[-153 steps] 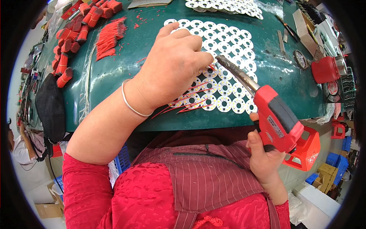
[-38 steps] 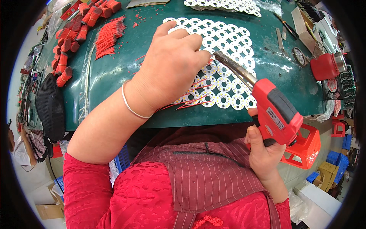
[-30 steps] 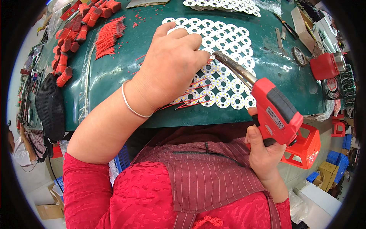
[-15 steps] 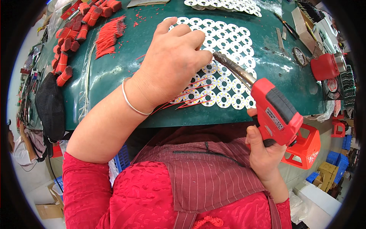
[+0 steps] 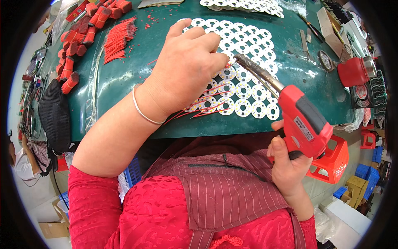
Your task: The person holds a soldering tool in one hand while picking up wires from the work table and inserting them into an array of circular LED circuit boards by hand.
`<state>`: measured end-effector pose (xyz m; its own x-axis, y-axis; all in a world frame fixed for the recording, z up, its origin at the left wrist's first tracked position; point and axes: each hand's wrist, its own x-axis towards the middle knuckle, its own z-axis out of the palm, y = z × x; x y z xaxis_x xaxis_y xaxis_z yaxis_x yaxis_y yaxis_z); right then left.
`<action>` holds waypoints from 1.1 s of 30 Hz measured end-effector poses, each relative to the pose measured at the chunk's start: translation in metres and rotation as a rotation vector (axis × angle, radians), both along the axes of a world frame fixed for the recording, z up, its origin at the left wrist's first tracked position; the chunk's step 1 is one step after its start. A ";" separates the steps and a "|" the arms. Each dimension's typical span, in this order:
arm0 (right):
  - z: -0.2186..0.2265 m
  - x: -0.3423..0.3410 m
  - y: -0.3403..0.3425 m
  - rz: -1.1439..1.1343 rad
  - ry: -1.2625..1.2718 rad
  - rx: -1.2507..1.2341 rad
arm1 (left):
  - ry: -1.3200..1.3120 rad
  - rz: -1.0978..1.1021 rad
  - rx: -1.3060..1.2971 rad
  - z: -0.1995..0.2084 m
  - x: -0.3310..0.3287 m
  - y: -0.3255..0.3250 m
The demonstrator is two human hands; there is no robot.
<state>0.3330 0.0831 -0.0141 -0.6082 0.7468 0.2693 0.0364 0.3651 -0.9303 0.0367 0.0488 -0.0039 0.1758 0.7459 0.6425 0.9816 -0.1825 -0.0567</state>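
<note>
Bent over a sheet of round white circuit boards point(image 5: 242, 108) is my left hand point(image 5: 186, 66), its thumb and forefinger pinched together. A short end of red wire point(image 5: 228, 65) pokes out past those fingertips; the rest is hidden by the hand. My right hand point(image 5: 288, 164) is wrapped around the handle of a red and black soldering gun point(image 5: 306, 120). The gun's dark tip point(image 5: 239, 58) points up and left over the boards, a small gap from my left fingertips. Several loose red wires point(image 5: 211, 108) lie across the nearer left boards.
A pile of cut red wires point(image 5: 119, 39) lies on the green tabletop point(image 5: 166, 132), with tied red bundles point(image 5: 69, 76) further left. More white boards point(image 5: 244, 5) are at the far edge. A red container point(image 5: 352, 74), a round metal tin point(image 5: 326, 60) and a carton point(image 5: 330, 27) stand right.
The soldering gun has shifted slightly right, its tip drawing away from my left fingertips. My left hand has moved a little left, and the red wire end now shows.
</note>
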 end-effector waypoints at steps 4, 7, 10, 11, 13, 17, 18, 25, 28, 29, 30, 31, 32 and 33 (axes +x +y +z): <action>-0.001 0.000 0.001 -0.004 0.022 -0.015 | 0.005 0.023 -0.023 0.001 0.001 -0.001; -0.002 0.001 0.002 -0.002 0.008 0.002 | 0.006 0.029 -0.030 0.001 0.002 -0.001; -0.003 0.002 0.002 -0.011 0.009 -0.001 | 0.009 0.043 -0.044 0.002 0.003 -0.002; -0.003 0.002 0.002 -0.011 0.009 -0.001 | 0.010 0.053 -0.050 0.003 0.004 -0.002; -0.002 0.001 0.000 -0.015 0.027 -0.019 | 0.004 0.054 -0.054 0.003 0.004 -0.003; 0.008 0.008 0.001 -0.017 -0.042 0.025 | 0.000 0.066 -0.056 0.008 0.005 -0.006; 0.011 0.010 0.002 -0.009 -0.052 0.074 | 0.000 0.065 -0.054 0.010 0.004 -0.008; 0.035 0.032 0.000 -0.043 -0.151 0.191 | 0.109 0.140 -0.052 0.043 0.001 -0.022; 0.037 0.035 -0.001 -0.026 -0.164 0.136 | 0.164 0.178 0.051 0.060 0.004 -0.025; 0.037 0.034 -0.001 -0.020 -0.167 0.084 | 0.165 0.177 0.052 0.059 0.004 -0.025; 0.035 0.032 -0.003 -0.022 -0.166 0.084 | 0.104 0.120 0.065 0.054 0.004 -0.024; 0.032 0.027 -0.006 -0.057 -0.085 -0.010 | 0.044 0.069 0.077 0.049 0.005 -0.026; 0.029 0.024 -0.008 -0.091 -0.005 -0.105 | -0.004 0.046 0.043 0.042 0.008 -0.026; 0.028 0.022 -0.009 -0.090 -0.002 -0.105 | -0.001 0.047 0.043 0.034 0.009 -0.028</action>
